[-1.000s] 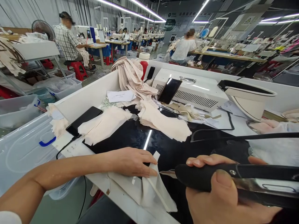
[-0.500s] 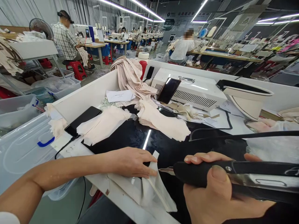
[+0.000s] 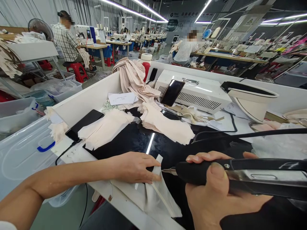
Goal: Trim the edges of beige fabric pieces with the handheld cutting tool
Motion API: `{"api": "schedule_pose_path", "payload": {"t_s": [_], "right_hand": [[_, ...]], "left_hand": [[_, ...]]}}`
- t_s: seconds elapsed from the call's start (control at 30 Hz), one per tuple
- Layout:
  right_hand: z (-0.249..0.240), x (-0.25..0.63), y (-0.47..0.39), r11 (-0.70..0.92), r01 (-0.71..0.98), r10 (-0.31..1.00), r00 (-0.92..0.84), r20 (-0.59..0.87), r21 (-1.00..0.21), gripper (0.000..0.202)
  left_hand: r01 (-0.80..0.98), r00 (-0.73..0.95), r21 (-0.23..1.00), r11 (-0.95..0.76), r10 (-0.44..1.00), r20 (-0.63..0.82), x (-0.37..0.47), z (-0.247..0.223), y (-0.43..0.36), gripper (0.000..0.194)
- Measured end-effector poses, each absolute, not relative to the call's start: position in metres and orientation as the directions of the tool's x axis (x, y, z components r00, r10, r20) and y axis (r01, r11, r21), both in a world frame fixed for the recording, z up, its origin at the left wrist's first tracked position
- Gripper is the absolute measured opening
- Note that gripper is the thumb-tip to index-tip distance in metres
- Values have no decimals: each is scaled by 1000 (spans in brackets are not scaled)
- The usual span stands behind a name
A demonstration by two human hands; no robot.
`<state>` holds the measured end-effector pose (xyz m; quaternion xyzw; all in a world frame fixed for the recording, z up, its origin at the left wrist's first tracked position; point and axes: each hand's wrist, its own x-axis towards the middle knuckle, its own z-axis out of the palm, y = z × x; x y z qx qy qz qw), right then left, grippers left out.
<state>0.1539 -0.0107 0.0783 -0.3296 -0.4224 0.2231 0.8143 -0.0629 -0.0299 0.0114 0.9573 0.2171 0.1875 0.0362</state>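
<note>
1. Touching a thin pale cloth [image 3: 165, 198] with the fingertips of the left hand [image 3: 134, 166], right on a narrow fold. Bent fingers, but no telling whether pinching or only pressing.
2. Holding a fat black tool [image 3: 196, 172] in the right hand [image 3: 208, 198], fingers wrapped round, thumb on top. Pointing its metal tip left, just beside the cloth and the left fingertips; too close to say if touching.
3. Under the cloth, a shiny black board [image 3: 134, 140] and part of the white table [image 3: 120, 203].
4. Farther up the board, a left pile [image 3: 105, 127] and a right pile [image 3: 168, 124] of pale cut bits, both apart from the tip.
5. Left of the left pile, a flat tablet [image 3: 83, 125].
6. Behind the right pile, a phone [image 3: 172, 92] leaning on a white box [image 3: 206, 95].
7. Above the right hand, a black cord [image 3: 263, 133] running across, with a see-through bag [image 3: 283, 145] near.
8. Close below the left wrist, the slanting table edge, then a clear tub [image 3: 26, 159] at left.
9. Between piles and hands, a strip of bare black board; at the back, a low white wall [image 3: 91, 95].
</note>
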Motion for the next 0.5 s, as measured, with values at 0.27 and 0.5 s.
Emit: {"api": "schedule_pose_path", "payload": {"t_s": [0.27, 0.5], "right_hand": [[72, 146, -10, 639, -108, 681, 541, 494, -762, 60], [79, 167, -22, 668, -48, 673, 465, 575, -743, 70]], "left_hand": [[394, 836, 219, -892, 448, 319, -69, 10, -27, 29], [426, 812, 282, -860, 501, 300, -75, 15, -26, 34]]}}
